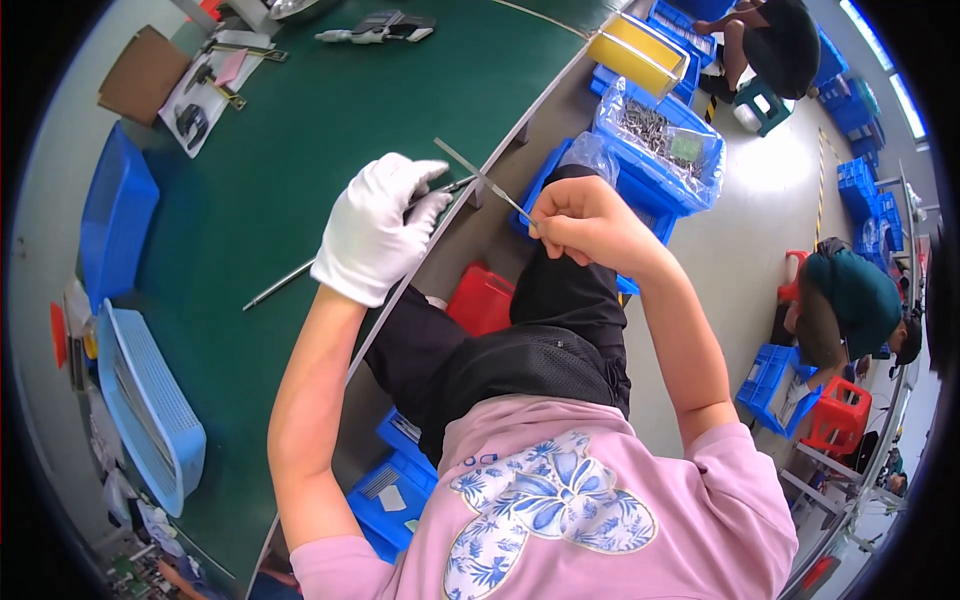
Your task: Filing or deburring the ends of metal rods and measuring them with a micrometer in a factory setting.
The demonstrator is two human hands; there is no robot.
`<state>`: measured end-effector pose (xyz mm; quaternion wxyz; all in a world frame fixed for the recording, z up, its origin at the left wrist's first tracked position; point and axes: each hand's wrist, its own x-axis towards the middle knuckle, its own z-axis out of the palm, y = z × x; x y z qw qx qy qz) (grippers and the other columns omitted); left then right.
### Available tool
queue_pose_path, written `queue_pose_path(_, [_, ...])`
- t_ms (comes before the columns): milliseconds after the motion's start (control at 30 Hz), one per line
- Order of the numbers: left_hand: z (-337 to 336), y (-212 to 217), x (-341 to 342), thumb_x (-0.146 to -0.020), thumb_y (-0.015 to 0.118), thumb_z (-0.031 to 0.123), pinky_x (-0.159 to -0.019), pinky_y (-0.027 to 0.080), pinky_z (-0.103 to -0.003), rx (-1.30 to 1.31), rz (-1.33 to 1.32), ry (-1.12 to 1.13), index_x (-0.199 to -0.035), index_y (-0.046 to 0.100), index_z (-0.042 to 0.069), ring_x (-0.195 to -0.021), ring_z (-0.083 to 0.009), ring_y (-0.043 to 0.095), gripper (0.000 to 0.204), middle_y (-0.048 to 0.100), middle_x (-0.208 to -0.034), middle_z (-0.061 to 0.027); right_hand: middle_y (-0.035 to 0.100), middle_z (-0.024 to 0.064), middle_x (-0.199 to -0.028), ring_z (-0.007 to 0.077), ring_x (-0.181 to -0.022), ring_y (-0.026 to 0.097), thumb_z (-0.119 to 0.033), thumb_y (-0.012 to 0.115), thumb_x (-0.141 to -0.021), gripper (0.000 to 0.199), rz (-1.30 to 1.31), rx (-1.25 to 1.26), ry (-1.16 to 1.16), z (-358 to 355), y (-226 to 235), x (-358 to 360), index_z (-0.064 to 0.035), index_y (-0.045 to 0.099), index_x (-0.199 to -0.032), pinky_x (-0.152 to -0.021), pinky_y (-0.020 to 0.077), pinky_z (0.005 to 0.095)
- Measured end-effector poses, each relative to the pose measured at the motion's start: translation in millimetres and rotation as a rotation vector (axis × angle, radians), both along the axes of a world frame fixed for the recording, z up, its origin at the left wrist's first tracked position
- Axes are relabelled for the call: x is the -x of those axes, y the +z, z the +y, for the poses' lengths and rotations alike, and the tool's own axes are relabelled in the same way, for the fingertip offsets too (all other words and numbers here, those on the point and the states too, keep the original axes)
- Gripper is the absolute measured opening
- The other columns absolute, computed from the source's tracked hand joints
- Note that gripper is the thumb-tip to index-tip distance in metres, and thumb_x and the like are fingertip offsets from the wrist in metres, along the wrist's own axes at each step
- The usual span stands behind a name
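**Rod held, thin strip at its tip**

Left to right: a brown cardboard box [143,72] on the green table [300,150]; the gloved left hand [375,238] closed around a long metal rod [290,275]; the bare right hand [585,222] pinching a thin metal strip [480,177]; a bag-lined blue bin of small metal parts [660,135]. The work looks midway.

A green-topped workbench [300,150] is curving across a workshop, daylight is gleaming on the pale floor [760,220], and blue crates [860,190] are standing stacked beside red stools [835,415].
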<state>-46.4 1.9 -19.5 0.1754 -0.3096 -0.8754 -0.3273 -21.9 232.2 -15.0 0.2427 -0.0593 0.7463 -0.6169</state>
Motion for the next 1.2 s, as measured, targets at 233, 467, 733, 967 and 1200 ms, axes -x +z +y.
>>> queue_pose_path(233, [-2.4, -3.7, 1.4, -0.068, 0.067, 0.001, -0.055, 0.045, -0.030, 0.024, 0.070, -0.001, -0.087, 0.062, 0.004, -0.061, -0.0218, 0.054, 0.020, 0.054, -0.070, -0.0074, 0.056, 0.0046, -0.059, 0.0082, -0.045, 0.047, -0.013, 0.054, -0.072, 0.017, 0.041, -0.028, -0.129, -19.3, -10.4, 11.8, 0.0025, 0.060, -0.073, -0.041, 0.0357, 0.0217])
queue_pose_path(467, [-2.7, -6.4, 2.5, -0.069, 0.069, 0.005, -0.057, 0.045, -0.032, 0.006, 0.120, 0.051, -0.078, 0.065, 0.004, -0.063, -0.0231, 0.056, 0.010, 0.057, -0.071, -0.0079, 0.057, 0.0079, -0.056, 0.0128, -0.051, 0.055, -0.010, 0.058, -0.064, 0.016, 0.294, -0.172, -0.242, -27.3, -15.0, -21.3, 0.0043, 0.060, -0.070, -0.050, 0.0429, 0.0264])
queue_pose_path(733, [-0.5, -8.8, 4.3, -0.068, 0.070, 0.001, -0.051, 0.044, -0.028, -0.036, 0.028, 0.098, -0.093, 0.061, 0.005, -0.056, -0.0176, 0.054, 0.027, 0.056, -0.069, -0.0063, 0.057, 0.0106, -0.055, 0.0189, -0.049, 0.056, -0.008, 0.059, -0.063, 0.013, 0.356, -0.217, -0.252, -42.2, -23.2, -29.0, 0.0025, 0.059, -0.070, -0.052, 0.0440, 0.0275])
queue_pose_path(967, [-0.8, -8.4, 0.7, -0.068, 0.070, 0.000, -0.050, 0.043, -0.029, -0.003, 0.015, 0.073, -0.098, 0.061, 0.007, -0.055, -0.0169, 0.051, 0.033, 0.053, -0.068, -0.0053, 0.057, 0.0101, -0.053, 0.0226, -0.049, 0.058, -0.007, 0.060, -0.062, 0.009, 0.411, -0.235, -0.289, -49.6, -26.4, -35.5, 0.0000, 0.058, -0.067, -0.050, 0.0446, 0.0287])
queue_pose_path(1200, [-2.9, -4.1, 0.7, -0.070, 0.068, -0.001, -0.052, 0.042, -0.030, 0.058, 0.020, 0.044, -0.106, 0.060, 0.009, -0.058, -0.0173, 0.051, 0.038, 0.052, -0.070, -0.0052, 0.057, 0.0103, -0.054, 0.0264, -0.051, 0.059, -0.007, 0.060, -0.062, 0.007, 0.457, -0.207, -0.340, -58.0, -32.9, -36.6, -0.0018, 0.057, -0.065, -0.050, 0.0460, 0.0321])
